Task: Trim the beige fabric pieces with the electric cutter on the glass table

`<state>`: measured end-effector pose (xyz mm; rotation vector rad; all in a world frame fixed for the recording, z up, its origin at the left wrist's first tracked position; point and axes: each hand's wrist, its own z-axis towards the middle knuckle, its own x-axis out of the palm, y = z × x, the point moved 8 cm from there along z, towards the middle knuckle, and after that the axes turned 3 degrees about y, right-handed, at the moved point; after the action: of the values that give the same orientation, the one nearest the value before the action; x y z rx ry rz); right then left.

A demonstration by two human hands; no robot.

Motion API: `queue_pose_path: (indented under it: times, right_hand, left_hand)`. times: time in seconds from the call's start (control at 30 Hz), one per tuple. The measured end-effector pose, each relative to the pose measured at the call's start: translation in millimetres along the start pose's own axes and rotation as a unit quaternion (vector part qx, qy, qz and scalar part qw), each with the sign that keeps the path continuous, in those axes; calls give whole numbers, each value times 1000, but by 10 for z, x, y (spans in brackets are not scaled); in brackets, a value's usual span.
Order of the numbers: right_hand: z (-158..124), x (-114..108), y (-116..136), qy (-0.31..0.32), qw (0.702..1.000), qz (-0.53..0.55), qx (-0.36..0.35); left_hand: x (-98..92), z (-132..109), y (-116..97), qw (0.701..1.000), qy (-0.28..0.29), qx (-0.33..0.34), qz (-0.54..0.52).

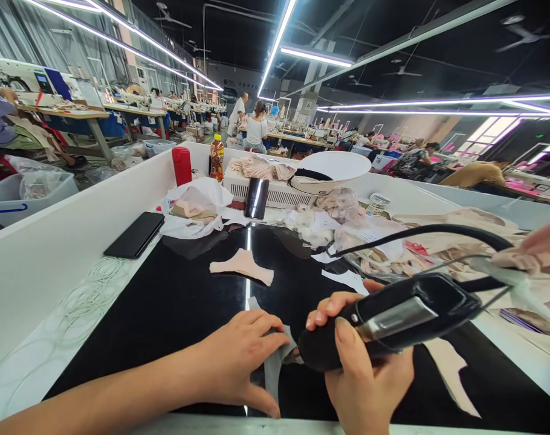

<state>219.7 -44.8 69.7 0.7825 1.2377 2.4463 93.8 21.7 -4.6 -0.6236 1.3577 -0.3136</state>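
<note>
My right hand (370, 374) is wrapped round a black hand-held power tool (393, 326) with a shiny metal plate on its side and a black cable looping off to the right. The tool's rounded end tilts down over the black glossy board (188, 326). Beside it, my left hand (248, 350) lies with fingers spread and thumb apart, its fingertips touching a curved grey piece (272, 374). What lies under the tool's end is mostly hidden. A beige cut fabric piece (243, 266) rests farther up the board, and another beige fabric piece (449, 368) lies at the right.
Plastic bags and fabric scraps (347, 235) pile at the back right. A phone (134, 234), clear rings (84, 296), a white bag (196, 205), a dark cup (257, 198) and a drink bottle (217, 158) line the left and back. Another hand (544, 238) enters at the right edge.
</note>
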Motion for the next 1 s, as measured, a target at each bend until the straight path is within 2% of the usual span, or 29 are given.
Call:
queue_pose_path:
  times: [0.37, 0.63, 0.83, 1.0]
  right_hand:
    - [-90, 27, 83, 16, 1000, 2, 7]
    - [-126, 21, 40, 10, 999, -12, 28]
    - [-147, -14, 141, 22, 1000, -8, 4]
    - [-206, -16, 149, 27, 1000, -3, 12]
  left_hand:
    - [-19, 6, -45, 1000, 4, 4, -1]
    - [-17, 12, -48, 1000, 6, 7, 9]
    - [-19, 5, -43, 1000, 1, 14, 7]
    - [-27, 8, -50, 1000, 1, 10, 1]
